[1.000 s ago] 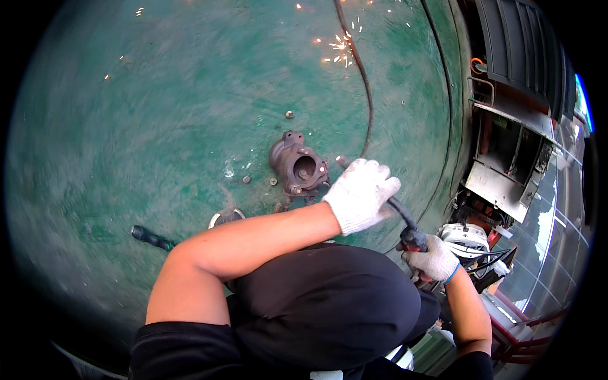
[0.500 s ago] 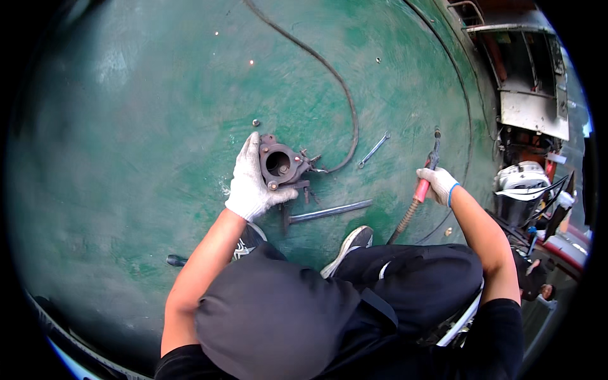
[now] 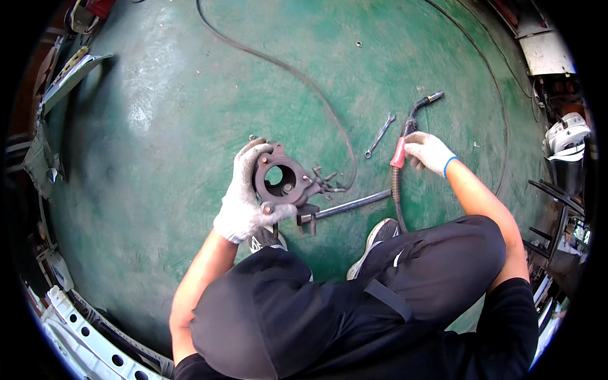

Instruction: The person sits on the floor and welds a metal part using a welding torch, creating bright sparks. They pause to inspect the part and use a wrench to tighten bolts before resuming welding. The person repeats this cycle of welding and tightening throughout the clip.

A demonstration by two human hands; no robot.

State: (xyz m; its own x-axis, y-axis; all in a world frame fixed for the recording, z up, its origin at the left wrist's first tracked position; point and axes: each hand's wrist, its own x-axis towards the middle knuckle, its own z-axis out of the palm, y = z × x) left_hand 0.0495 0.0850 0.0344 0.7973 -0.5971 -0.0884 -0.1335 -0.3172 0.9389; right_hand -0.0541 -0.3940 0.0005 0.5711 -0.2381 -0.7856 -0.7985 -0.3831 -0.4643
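The left hand [image 3: 244, 199] grips the rusty metal part [image 3: 280, 180]; the right hand [image 3: 427, 152] holds the welding torch [image 3: 405, 136]. Keep that part steady on the green floor [image 3: 158, 158].

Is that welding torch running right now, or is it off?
Off, as far as shows: no sparks or glow at the nozzle of the welding torch, which the right hand holds low over the green floor.
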